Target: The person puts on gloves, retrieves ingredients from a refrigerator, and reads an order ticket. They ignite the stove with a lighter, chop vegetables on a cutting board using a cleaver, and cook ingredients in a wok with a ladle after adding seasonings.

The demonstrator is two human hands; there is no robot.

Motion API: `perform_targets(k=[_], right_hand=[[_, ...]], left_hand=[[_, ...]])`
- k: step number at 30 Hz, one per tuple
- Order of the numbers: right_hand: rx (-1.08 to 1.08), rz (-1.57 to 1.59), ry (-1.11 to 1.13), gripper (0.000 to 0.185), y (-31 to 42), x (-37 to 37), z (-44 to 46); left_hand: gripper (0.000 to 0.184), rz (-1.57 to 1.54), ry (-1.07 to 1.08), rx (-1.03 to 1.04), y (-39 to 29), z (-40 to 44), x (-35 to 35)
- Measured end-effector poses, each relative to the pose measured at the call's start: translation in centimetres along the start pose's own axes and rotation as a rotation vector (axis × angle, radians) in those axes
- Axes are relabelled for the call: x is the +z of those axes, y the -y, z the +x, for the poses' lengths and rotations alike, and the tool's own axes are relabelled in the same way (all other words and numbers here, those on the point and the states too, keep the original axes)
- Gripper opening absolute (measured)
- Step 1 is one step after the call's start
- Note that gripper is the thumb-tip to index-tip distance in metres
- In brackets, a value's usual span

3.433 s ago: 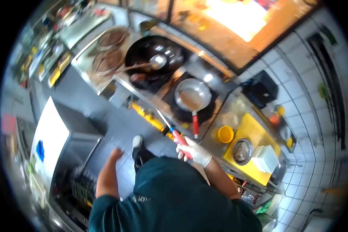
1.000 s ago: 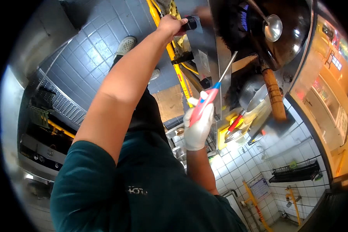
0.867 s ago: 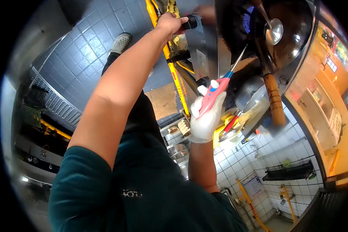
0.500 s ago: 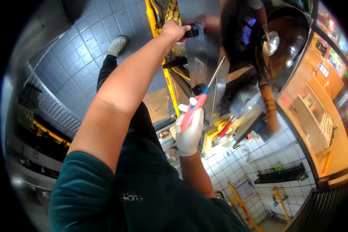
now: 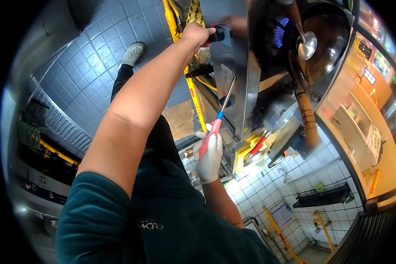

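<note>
My bare left hand (image 5: 197, 34) reaches far forward, its fingers closed around a black knob (image 5: 216, 33) on the steel front panel (image 5: 226, 55) of the stove. In my right hand (image 5: 210, 159), which wears a white glove, is a long-nosed stick lighter (image 5: 214, 126) with a red and blue handle. Its metal rod points up and away, the tip in front of the steel panel. Beyond the panel, blue-violet light (image 5: 279, 34) glows in the dark burner opening. A wok (image 5: 328, 66) sits to the right of it with a metal ladle (image 5: 307, 45) in it.
The wok's wooden handle (image 5: 308, 121) sticks out toward me. Beside it are a clear bowl (image 5: 279, 112) and a red-handled utensil (image 5: 258, 145). A yellow pipe (image 5: 194, 101) runs along the stove front. A tiled floor (image 5: 92, 48) lies to the left.
My right hand has drawn the lighter back and down to the left, its tip moving off the stove's edge. My left hand stays on the knob.
</note>
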State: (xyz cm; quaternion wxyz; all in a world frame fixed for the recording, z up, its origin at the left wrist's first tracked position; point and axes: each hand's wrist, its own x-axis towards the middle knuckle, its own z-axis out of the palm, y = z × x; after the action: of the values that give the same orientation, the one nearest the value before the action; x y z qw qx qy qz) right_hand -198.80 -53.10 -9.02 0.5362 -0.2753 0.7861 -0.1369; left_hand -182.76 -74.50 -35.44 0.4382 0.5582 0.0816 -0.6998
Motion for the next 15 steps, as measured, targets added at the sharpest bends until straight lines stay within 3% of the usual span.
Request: perform_targets(k=[15], right_hand=[[-0.007, -0.002, 0.011, 0.041, -0.30, 0.21, -0.13]], left_hand=[[0.034, 0.000, 0.019, -0.023, -0.25, -0.20, -0.17]])
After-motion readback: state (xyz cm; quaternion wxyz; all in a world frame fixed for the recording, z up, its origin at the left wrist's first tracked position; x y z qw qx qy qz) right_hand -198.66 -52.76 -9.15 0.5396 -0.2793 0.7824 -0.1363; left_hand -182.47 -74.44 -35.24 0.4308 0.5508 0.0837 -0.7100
